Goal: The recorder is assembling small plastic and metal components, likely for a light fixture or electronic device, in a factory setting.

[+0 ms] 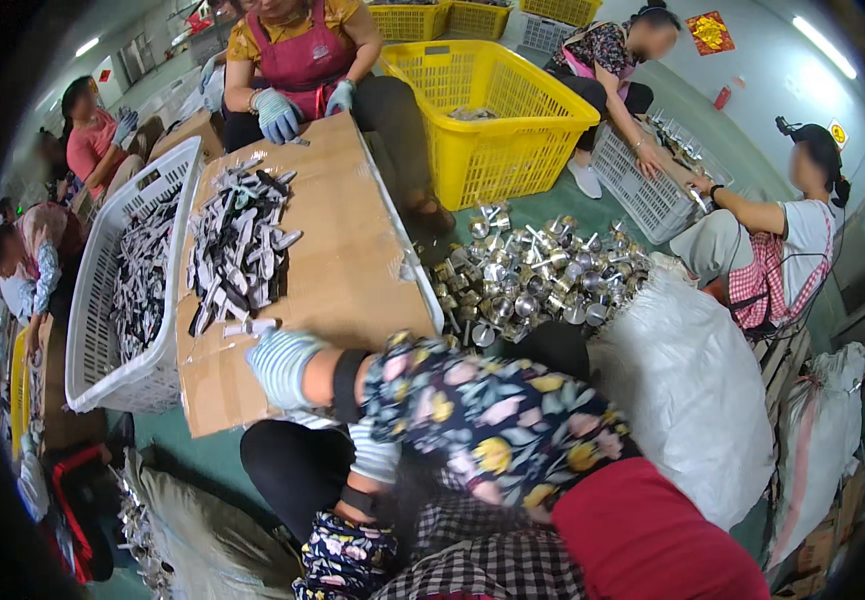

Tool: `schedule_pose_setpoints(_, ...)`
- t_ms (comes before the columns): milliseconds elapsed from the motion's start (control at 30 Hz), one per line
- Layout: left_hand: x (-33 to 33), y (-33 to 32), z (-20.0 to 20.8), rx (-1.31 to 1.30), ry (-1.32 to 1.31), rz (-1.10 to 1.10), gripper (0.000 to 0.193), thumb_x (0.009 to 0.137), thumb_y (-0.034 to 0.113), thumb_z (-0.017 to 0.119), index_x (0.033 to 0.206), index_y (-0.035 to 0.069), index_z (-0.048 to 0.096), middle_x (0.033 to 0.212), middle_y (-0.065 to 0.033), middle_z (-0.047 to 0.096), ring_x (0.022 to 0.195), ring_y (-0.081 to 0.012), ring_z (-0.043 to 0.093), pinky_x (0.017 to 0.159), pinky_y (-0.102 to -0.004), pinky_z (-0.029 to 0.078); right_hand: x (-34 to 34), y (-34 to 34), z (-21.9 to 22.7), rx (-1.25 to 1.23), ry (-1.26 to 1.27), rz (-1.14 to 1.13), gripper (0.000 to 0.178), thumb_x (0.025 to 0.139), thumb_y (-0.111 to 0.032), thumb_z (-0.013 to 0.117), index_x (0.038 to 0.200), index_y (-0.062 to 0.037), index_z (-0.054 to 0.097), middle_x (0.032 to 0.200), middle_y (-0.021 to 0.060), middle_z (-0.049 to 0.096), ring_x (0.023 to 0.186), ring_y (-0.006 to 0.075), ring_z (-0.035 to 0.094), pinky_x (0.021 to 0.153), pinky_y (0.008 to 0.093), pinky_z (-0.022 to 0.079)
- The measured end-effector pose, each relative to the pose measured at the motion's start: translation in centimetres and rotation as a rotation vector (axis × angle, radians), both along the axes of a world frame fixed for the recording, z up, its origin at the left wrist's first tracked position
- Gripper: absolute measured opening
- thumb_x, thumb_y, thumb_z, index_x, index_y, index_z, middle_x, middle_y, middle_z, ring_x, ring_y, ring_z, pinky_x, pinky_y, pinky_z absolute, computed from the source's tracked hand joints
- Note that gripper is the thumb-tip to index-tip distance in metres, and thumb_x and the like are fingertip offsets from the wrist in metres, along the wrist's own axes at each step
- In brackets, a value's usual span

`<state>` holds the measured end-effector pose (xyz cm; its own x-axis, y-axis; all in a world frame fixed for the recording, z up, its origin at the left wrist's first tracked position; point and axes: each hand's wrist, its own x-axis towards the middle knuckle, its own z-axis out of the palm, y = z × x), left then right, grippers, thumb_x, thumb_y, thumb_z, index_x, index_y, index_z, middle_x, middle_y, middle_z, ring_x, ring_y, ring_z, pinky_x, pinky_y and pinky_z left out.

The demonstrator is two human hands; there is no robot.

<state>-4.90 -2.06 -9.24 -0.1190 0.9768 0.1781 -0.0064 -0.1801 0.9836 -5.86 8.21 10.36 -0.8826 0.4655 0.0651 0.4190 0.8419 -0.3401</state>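
Observation:
My right hand [285, 368], in a striped light glove, reaches across my body to the near edge of a cardboard sheet [328, 230]. Its fingers are blurred; a small grey-and-black part [252, 327] lies right beside them. Below my right wrist is my left hand [374, 452], in the same kind of glove, its fingers mostly hidden behind the right forearm. On the cardboard, a heap of small grey-and-black handle-like parts [240, 235] spreads out ahead of my hands.
A white basket [81, 350] of similar parts stands to the left. Shiny metal cups with stems [543, 275] lie heaped right of the cardboard, near a yellow basket [503, 150] and a white sack [688, 390]. Across the cardboard sits a gloved co-worker [303, 60]; others work around.

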Motion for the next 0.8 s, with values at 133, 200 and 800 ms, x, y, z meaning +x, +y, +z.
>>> schedule_pose_setpoints(133,3.1,1.0,10.5,-0.329,-0.493,0.047,0.02,0.089,0.015,0.05,0.079,0.0,0.06,0.063,-0.0083,0.058,0.049,-0.0132,0.051,0.05,-0.0263,0.043,9.6,0.2,3.9,-0.289,0.223,-0.107,0.025,0.069,-0.018,0.063,0.084,0.0011,0.061,0.077,0.0234,0.062,0.073,0.0349,0.063,0.064,0.0418,0.048)
schedule_pose_setpoints(200,3.4,1.5,10.6,-0.371,-0.537,0.034,0.017,0.088,0.017,0.056,0.08,0.002,0.059,0.062,-0.0045,0.057,0.05,-0.0126,0.051,0.046,-0.0253,0.041,16.4,1.1,4.0,-0.646,0.444,-0.217,0.026,0.076,-0.013,0.065,0.098,-0.001,0.058,0.08,0.0124,0.065,0.071,0.0219,0.063,0.06,0.0348,0.051)
schedule_pose_setpoints(800,4.5,1.6,10.9,-0.467,-0.65,0.001,0.02,0.089,0.019,0.059,0.09,-0.001,0.062,0.061,-0.0056,0.058,0.049,-0.0119,0.05,0.048,-0.0232,0.041,23.1,2.2,1.1,-0.897,0.59,-0.743,0.03,0.091,-0.028,0.055,0.113,-0.0076,0.056,0.069,-0.0014,0.055,0.054,0.0038,0.05,0.048,0.0172,0.04)
